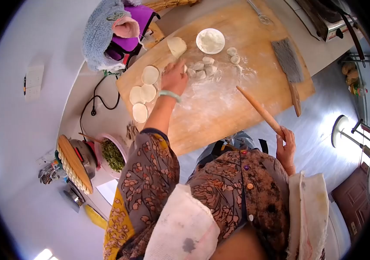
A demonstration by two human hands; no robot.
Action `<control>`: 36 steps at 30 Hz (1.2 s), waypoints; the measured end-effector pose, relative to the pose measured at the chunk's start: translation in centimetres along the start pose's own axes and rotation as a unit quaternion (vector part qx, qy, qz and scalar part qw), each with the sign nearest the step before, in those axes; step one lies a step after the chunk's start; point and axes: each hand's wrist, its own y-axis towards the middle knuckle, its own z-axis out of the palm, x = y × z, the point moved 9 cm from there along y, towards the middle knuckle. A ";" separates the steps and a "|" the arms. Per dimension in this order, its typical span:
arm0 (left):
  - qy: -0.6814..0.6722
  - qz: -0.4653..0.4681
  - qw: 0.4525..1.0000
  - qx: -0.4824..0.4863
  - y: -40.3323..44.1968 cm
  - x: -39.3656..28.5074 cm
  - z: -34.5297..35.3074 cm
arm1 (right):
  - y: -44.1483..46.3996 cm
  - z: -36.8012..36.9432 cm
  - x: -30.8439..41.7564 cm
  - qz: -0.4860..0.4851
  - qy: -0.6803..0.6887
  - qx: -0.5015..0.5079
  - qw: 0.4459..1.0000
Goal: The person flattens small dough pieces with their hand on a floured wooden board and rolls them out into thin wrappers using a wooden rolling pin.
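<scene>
My left hand [175,79], palm down over the floured wooden board [211,117], has its fingers bent and pinched around a small piece of dough [185,68], mostly hidden by them. Just right of it sit several small dough pieces [210,69], and two or three more [235,59] lie farther right. Thin round dough wrappers [150,75] are spread to its left. A larger lump of dough [176,46] rests above the hand. In my right hand [286,149], near the board's front edge, is the thick end of a wooden rolling pin [261,110], its tapered tip over the board.
A white bowl of flour [210,41] stands at the back. To the right lies a broad-bladed cleaver [288,60], with a whisk [261,15] behind it. A pink bowl of chopped green filling [112,155] is at lower left, near a black power cord [94,104].
</scene>
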 end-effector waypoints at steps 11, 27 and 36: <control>-0.091 -0.005 0.996 0.006 -8.2 -4.9 0.4 | 1.1 -1.2 -0.1 -0.010 0.002 -0.010 1.000; 0.058 0.075 0.972 0.215 10.7 -14.7 2.9 | -1.0 -3.4 -2.2 0.036 0.010 -0.066 0.997; -0.136 0.026 0.970 0.198 9.7 -10.5 0.8 | -0.7 -2.9 -3.0 0.051 0.005 -0.057 0.997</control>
